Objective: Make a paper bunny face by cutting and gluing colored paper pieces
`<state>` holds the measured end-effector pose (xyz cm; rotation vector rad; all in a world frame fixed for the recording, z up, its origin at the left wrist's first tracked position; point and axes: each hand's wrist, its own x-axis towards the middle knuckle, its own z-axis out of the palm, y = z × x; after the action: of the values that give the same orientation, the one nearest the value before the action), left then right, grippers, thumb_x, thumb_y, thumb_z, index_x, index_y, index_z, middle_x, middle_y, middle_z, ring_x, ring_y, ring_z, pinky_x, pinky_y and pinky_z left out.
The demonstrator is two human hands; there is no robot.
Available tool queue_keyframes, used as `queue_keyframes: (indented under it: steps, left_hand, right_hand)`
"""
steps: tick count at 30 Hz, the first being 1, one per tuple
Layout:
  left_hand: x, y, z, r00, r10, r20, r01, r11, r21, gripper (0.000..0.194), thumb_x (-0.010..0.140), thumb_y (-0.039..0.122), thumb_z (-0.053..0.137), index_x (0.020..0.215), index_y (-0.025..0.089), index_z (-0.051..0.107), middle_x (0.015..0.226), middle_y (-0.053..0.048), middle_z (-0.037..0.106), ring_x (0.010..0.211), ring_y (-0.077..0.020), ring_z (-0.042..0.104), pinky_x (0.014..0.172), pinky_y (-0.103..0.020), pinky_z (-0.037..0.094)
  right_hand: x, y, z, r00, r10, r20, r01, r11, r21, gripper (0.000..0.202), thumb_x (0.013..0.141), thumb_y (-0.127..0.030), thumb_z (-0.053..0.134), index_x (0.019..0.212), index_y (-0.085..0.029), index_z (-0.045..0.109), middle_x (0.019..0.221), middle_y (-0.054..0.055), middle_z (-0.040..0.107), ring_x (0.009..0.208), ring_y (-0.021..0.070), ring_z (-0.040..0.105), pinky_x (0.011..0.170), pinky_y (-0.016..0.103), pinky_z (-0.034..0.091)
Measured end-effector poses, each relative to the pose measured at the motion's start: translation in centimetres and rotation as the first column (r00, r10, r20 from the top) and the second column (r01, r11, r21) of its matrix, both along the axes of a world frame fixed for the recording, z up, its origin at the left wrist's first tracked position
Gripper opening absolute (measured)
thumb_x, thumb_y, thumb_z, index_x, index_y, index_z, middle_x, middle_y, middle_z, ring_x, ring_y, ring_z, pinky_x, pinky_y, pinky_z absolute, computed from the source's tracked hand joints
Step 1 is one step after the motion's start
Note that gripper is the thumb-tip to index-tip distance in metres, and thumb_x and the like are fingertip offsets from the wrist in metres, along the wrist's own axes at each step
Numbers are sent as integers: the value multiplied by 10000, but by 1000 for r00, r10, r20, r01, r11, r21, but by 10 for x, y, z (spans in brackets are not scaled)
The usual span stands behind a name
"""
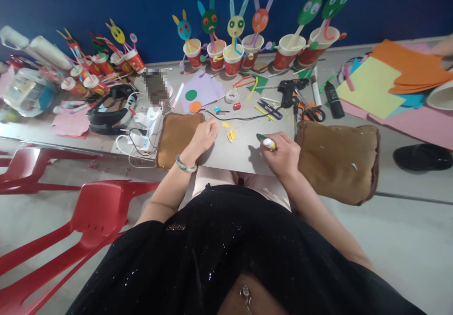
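Observation:
My right hand (282, 154) is closed around a white and yellow marker-like tube (269, 144), and a small dark green piece (261, 137) shows at its fingertips. My left hand (207, 134) rests at the table's front edge beside the left brown cushion (179, 138), fingers curled; whether it holds anything is hidden. Small yellow paper pieces (231, 135) lie between the hands. Behind them are a roll of white tape (232, 97), a red cap (237, 106), lilac paper (203, 90) with a green circle (191, 95), and an orange circle (195, 106).
Paper cups (232, 62) with colourful rabbit figures stand along the blue wall. A glue gun (288, 93), scissors (311, 112) and a black bottle (334, 100) lie right of centre. Another brown cushion (338, 159) is at right, a power strip (150, 128) at left.

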<state>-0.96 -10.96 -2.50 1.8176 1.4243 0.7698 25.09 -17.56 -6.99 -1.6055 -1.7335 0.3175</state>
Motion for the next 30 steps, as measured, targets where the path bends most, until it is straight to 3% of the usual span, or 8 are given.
queue_keyframes:
  steps: [5, 11, 16, 19, 23, 26, 28, 30]
  left_hand:
    - [3, -8, -1, 1000, -13, -20, 13, 1000, 11, 407, 990, 149, 521, 597, 221, 445, 570, 32, 605, 582, -114, 550, 676, -268, 418]
    - [0, -13, -10, 1000, 23, 13, -23, 1000, -8, 229, 937, 243, 683, 713, 195, 690, 664, 13, 715, 640, -128, 635, 678, -260, 465]
    - [-4, -11, -21, 995, 82, 53, -83, 996, 20, 150, 844, 111, 679, 931, 179, 781, 872, -33, 804, 713, -123, 678, 705, -249, 514]
    - [-4, -7, -27, 999, 52, -6, -51, 993, 109, 42, 899, 228, 715, 894, 194, 740, 802, -17, 754, 660, -119, 611, 678, -258, 486]
    - [-2, -4, -32, 973, 103, -208, -46, 964, 262, 453, 1008, 369, 636, 604, 225, 493, 622, -10, 590, 626, -152, 516, 702, -324, 452]
    - [-2, -4, -35, 923, 185, -338, -64, 939, 339, 132, 943, 146, 593, 897, 216, 695, 964, -86, 756, 846, -216, 662, 856, -384, 498]
    - [-3, -6, -36, 896, 198, -397, -50, 934, 353, 375, 915, 70, 550, 1220, 216, 713, 1356, -151, 725, 1083, -264, 701, 970, -429, 502]
    - [-4, -6, -36, 883, 186, -431, -28, 937, 348, 307, 958, 126, 557, 1193, 215, 733, 1444, -163, 692, 1175, -295, 691, 1021, -459, 489]
  right_hand:
    - [-17, 22, -8, 935, 47, 351, 22, 982, -189, 254, 960, -207, 576, 1044, -181, 815, 1107, 155, 776, 758, 234, 676, 622, 340, 367]
    - [-20, 27, -22, 986, 129, 108, -96, 959, -267, 341, 889, -503, 797, 1035, -195, 809, 999, 148, 803, 867, 296, 733, 699, 361, 495]
    - [1, 14, -31, 997, 61, -48, -68, 985, -159, 257, 917, -425, 719, 1007, -200, 805, 1010, 157, 820, 923, 314, 778, 835, 446, 597]
    - [11, 4, -32, 998, 42, -38, -46, 994, -101, 239, 934, -394, 669, 995, -210, 810, 1023, 151, 830, 935, 314, 795, 851, 463, 624]
    - [15, -6, -31, 981, 193, 38, -189, 978, -84, 258, 922, -279, 635, 1087, -213, 823, 1122, 130, 846, 1019, 309, 817, 835, 437, 654]
    - [11, -8, -27, 927, 338, 163, -314, 936, -161, 376, 890, -163, 630, 1206, -236, 818, 1327, 111, 814, 1108, 305, 816, 810, 407, 673]
    - [7, -8, -24, 889, 396, 231, -348, 911, -220, 406, 904, -148, 650, 1266, -245, 807, 1428, 109, 772, 1096, 310, 823, 771, 402, 676]
    - [3, -7, -23, 865, 415, 282, -347, 901, -262, 438, 914, -141, 665, 1320, -250, 788, 1475, 111, 745, 1082, 319, 827, 735, 403, 669]
